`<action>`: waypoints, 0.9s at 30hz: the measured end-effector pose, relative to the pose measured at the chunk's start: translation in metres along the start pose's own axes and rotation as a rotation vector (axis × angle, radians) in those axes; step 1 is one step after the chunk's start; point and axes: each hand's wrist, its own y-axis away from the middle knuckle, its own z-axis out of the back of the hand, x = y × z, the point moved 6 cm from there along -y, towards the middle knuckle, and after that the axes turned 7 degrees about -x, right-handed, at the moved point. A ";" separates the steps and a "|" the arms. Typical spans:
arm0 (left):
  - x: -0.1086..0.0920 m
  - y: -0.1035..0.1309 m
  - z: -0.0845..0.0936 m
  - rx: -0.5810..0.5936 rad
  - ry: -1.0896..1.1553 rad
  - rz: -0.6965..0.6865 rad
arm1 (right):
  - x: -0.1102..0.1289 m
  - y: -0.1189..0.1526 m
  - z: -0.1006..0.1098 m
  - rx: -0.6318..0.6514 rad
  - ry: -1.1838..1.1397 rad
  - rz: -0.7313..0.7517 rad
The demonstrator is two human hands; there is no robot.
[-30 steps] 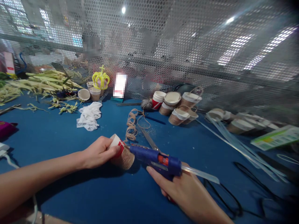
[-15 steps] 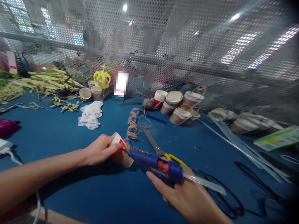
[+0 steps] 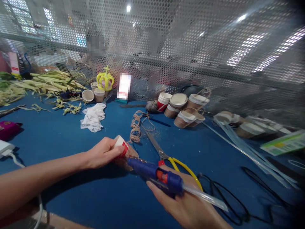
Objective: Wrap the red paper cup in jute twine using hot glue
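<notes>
My left hand (image 3: 105, 152) is closed around a paper cup (image 3: 120, 141), tilted on its side, white and red near the rim and wrapped in brown twine lower down. In my right hand (image 3: 178, 197) is a blue glue gun (image 3: 152, 171), with a clear glue stick poking out of its back. The gun's nozzle is at the twine-wrapped part of the cup; whether it touches cannot be made out. A loose coil of twine (image 3: 135, 127) lies just beyond the cup. Yellow-handled scissors (image 3: 157, 148) rest on the blue table, partly behind my right hand.
Several twine-wrapped cups (image 3: 184, 117) stand at the back right, beside a red and white cup stack (image 3: 164, 101). Clear glue sticks (image 3: 245, 149) and a black cable (image 3: 224, 197) lie right. A white cloth (image 3: 93, 117), a lit phone (image 3: 124, 86) and pale stalks (image 3: 52, 81) are farther back.
The glue gun has shifted slightly left and down along the cup, showing more of the scissors' yellow handles. My left hand and the cup have hardly moved.
</notes>
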 end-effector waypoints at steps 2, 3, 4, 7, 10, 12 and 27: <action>-0.001 0.000 0.000 0.003 0.001 -0.007 | -0.001 0.000 0.000 0.003 0.004 -0.002; -0.001 0.000 0.000 0.005 -0.003 -0.016 | -0.002 -0.001 0.000 0.016 0.009 -0.008; -0.002 0.000 0.000 0.005 -0.012 -0.026 | -0.002 -0.001 0.000 0.030 0.010 -0.015; -0.003 -0.001 0.001 -0.005 -0.037 -0.031 | -0.003 -0.002 0.001 0.049 -0.001 -0.026; -0.002 -0.001 0.000 0.001 -0.003 -0.004 | -0.001 -0.001 0.000 0.057 0.006 0.001; -0.002 0.000 -0.001 0.004 0.022 0.007 | -0.001 -0.001 -0.001 0.062 0.023 0.009; -0.001 0.000 0.002 -0.007 -0.073 -0.055 | 0.000 -0.013 0.015 -0.081 -0.088 -0.105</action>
